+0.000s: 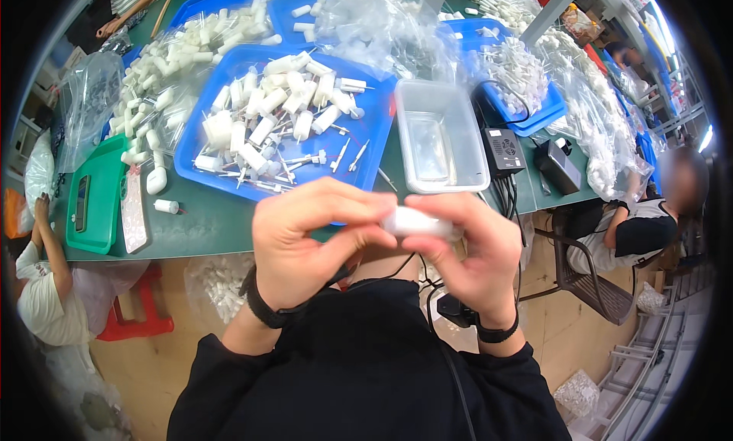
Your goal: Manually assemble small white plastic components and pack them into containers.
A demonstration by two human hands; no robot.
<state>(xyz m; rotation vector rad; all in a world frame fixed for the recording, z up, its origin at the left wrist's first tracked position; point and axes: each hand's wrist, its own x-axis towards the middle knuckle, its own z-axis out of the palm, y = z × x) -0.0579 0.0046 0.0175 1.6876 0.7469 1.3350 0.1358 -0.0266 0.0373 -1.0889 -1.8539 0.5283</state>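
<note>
Thumbs and forefingers of left hand (pixel 294 239) and right hand (pixel 489 246) pinched one white cylinder (pixel 418 223), slightly blurred, between them, in front of black shirt (pixel 374 349), by near edge of green table (pixel 210 229). Piece looked light, stiff, a bit slippery, probably not very fragile; sides near each end seemed the best hold. Counts: one blue tray (pixel 378 105) just beyond, similar cylinders (pixel 272 101) heaped, too overlapped to count; one clear plastic bin (pixel 458 175) right of it; one lone cylinder (pixel 166 206) leftward; one green tray (pixel 104 200), one phone (pixel 82 203) inside.
</note>
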